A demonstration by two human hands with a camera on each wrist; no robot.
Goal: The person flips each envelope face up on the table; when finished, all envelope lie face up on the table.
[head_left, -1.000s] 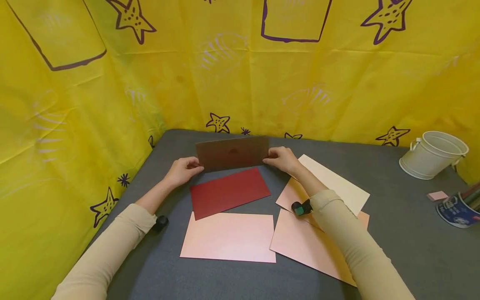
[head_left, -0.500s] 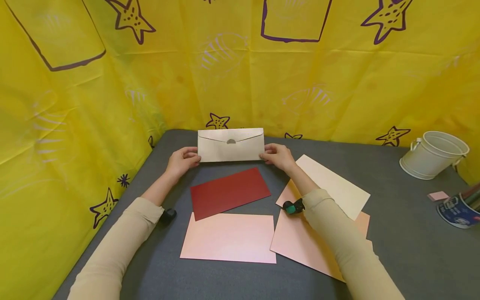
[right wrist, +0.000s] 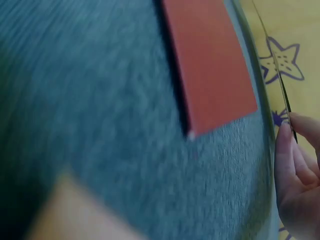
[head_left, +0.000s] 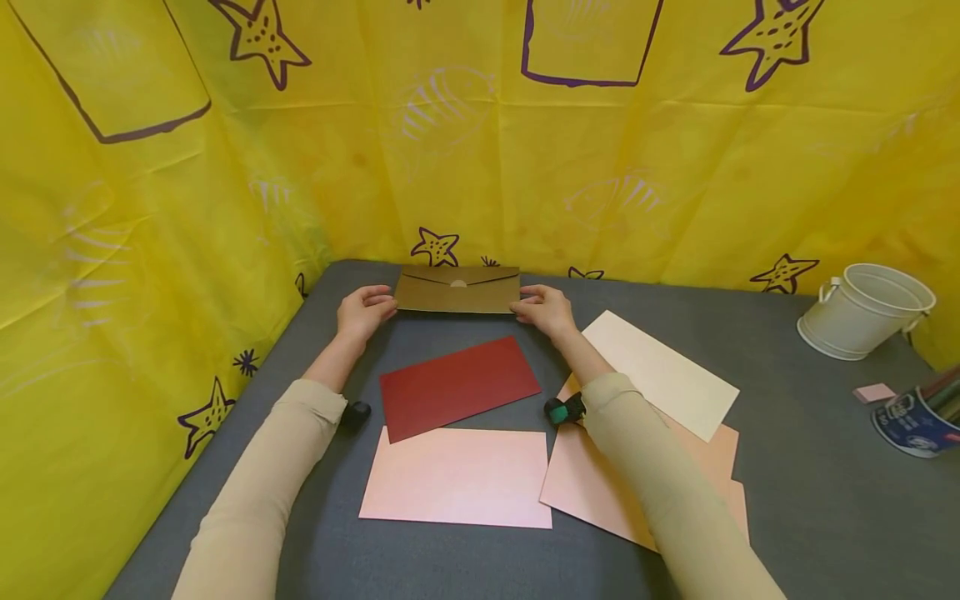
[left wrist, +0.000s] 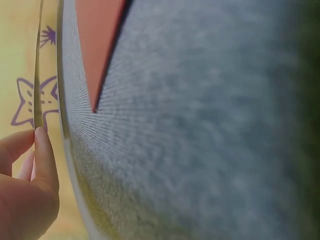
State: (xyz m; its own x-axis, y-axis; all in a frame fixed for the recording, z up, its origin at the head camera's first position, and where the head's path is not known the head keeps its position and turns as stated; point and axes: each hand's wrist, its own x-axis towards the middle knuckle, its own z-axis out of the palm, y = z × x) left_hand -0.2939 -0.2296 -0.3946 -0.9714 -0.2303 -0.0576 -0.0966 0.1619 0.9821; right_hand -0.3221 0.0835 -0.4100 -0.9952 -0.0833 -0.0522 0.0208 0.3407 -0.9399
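the gold envelope [head_left: 457,289] is at the far edge of the grey counter [head_left: 787,467], between both hands. left hand [head_left: 363,310] and right hand [head_left: 544,310] fingers pinch its two short ends.

Makeshift craft or recording booth, not a lived-in room. Yellow sheeting [head_left: 480,142] printed with purple starfish, fish and rectangles hangs on all sides of a grey felt-covered bench [head_left: 810,492]. Paper stationery lies out: coloured envelopes [head_left: 457,475]. A small white pail [head_left: 866,310] and a pen cup [head_left: 918,417] stand at the right.
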